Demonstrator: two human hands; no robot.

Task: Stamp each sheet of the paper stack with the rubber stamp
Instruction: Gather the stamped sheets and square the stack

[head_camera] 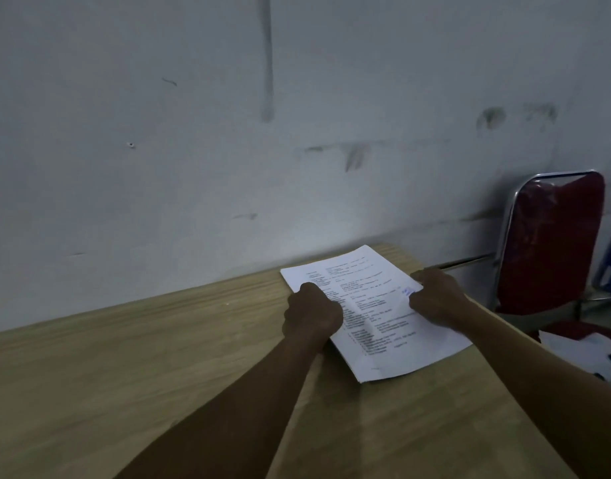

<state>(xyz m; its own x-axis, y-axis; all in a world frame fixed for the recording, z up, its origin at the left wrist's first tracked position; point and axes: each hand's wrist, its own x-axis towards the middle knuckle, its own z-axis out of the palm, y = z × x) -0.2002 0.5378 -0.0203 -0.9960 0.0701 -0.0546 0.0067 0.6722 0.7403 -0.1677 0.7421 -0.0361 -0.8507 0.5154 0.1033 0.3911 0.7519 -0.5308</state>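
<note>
A stack of printed white paper [383,354] lies at an angle on the wooden table [124,368], close to the wall. A small blue stamp mark [407,291] shows near the top sheet's right edge. My left hand [311,314] sits over the stack's left edge with its fingers curled down onto the paper. My right hand [435,299] is at the right edge, fingers curled, pinching the top sheet beside the blue mark; the sheet bulges slightly between my hands. No rubber stamp is visible; whatever lies under my hands is hidden.
A grey scuffed wall [228,133] runs right behind the table. A red padded chair [552,243] with a chrome frame stands to the right, with white papers [580,354] on its seat. The table's right edge falls off just beyond my right forearm.
</note>
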